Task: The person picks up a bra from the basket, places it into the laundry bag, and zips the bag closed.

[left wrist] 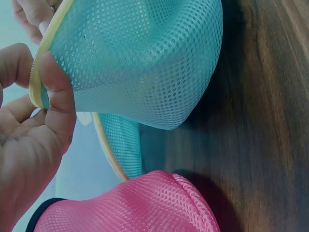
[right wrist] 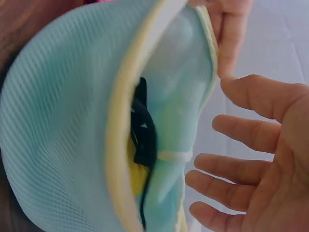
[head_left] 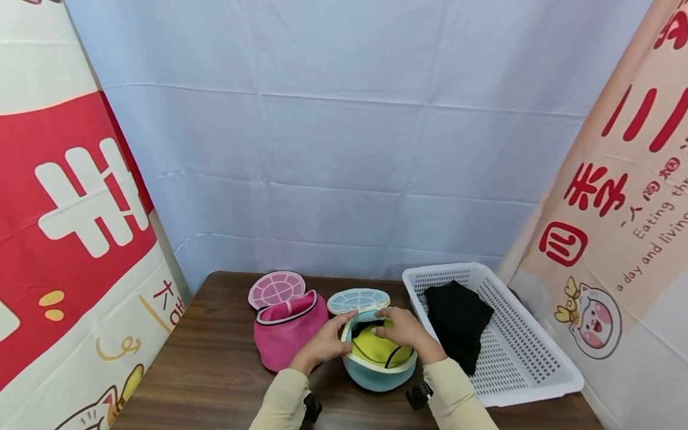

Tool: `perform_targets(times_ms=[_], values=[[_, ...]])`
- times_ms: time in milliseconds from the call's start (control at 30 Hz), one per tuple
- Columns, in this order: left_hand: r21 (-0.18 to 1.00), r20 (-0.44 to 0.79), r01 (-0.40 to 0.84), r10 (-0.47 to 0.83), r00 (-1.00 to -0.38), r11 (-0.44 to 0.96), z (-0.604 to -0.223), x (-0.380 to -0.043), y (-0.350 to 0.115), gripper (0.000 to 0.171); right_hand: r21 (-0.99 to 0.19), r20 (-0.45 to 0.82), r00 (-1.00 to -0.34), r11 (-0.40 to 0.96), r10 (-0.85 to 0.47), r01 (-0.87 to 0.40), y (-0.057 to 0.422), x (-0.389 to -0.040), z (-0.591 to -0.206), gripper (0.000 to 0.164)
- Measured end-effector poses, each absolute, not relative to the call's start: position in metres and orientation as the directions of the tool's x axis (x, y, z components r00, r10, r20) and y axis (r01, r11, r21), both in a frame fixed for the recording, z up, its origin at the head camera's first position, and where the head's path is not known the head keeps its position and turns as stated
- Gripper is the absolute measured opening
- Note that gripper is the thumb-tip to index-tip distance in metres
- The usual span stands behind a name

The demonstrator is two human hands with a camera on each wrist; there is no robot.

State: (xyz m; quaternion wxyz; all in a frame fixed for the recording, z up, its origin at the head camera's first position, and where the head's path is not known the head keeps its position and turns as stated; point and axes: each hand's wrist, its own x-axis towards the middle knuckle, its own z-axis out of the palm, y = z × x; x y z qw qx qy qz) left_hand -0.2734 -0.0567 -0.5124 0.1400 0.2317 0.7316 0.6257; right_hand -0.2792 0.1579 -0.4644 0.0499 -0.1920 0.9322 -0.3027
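Observation:
A light blue mesh laundry bag (head_left: pixel 378 377) with a pale yellow zip rim stands on the table, its mouth open. Inside lies a bright yellow cloth item (head_left: pixel 376 346) with black straps (right wrist: pixel 144 125); its exact kind is hidden by the bag. My left hand (head_left: pixel 324 345) pinches the rim at the left, thumb outside, as the left wrist view shows. My right hand (head_left: pixel 404 329) is over the far right of the mouth, its fingers spread and loosely bent beside the rim in the right wrist view. The bag's round lid (head_left: pixel 359 300) leans back behind it.
Left of the blue bag, a pink mesh laundry bag (head_left: pixel 287 340) stands with its lid (head_left: pixel 276 289) folded back. To the right sits a white perforated basket (head_left: pixel 529 352) holding a folded black cloth (head_left: pixel 459 319). Cloth curtains (head_left: pixel 322 149) hang around the brown table (head_left: pixel 199 358).

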Motion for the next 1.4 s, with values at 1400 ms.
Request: perform_targets(times_ms=[1400], values=[[0.977,0.067,0.163,0.525,-0.849,0.139,-0.513,-0.276,-0.061,0.077,-0.731,-0.109,-0.983,0.682,-0.145,-0.019,0.168,-0.356,-0.497,0.039]])
